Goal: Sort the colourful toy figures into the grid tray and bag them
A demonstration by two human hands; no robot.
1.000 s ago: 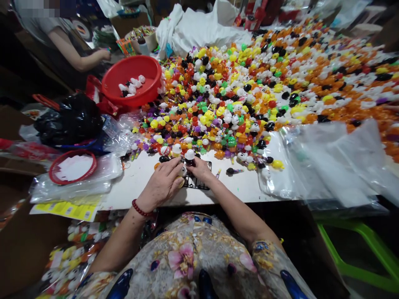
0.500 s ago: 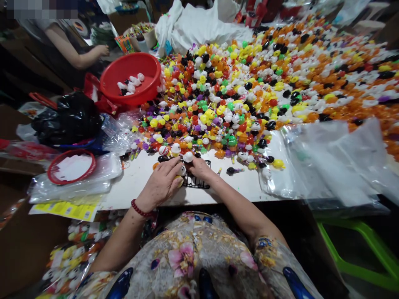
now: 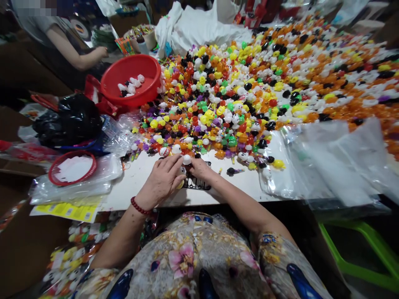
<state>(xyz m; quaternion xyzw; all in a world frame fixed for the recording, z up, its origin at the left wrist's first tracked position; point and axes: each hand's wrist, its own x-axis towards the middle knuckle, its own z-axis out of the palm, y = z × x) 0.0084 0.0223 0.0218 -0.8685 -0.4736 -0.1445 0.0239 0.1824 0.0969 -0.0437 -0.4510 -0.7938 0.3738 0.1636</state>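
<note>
My left hand (image 3: 162,178), with a red bead bracelet at the wrist, is closed over small plastic toys at the table's front. A white and a yellow toy (image 3: 180,183) peep out by its thumb; its palm hides the rest. My right hand (image 3: 200,170) has its fingers curled in, gripping a small white ball-shaped toy head (image 3: 186,159) between the two hands. Under the right hand lies a black wire-like rack (image 3: 199,183), partly covered. Just beyond the fingertips, another white toy (image 3: 176,148) and a red-and-white one (image 3: 164,151) lie on the white tabletop (image 3: 224,191).
A huge heap of colourful plastic toys (image 3: 237,87) spreads across the table. Left stand a red basin (image 3: 149,89) with several white toys, a black bag (image 3: 68,120) and a small red basket (image 3: 51,174). Clear bags (image 3: 336,162) lie right. Another person's arm (image 3: 71,52) shows upper left.
My left hand has shifted slightly and now covers the black and orange toys that showed beside its fingers. The white toy head stays between both hands, almost unmoved.
</note>
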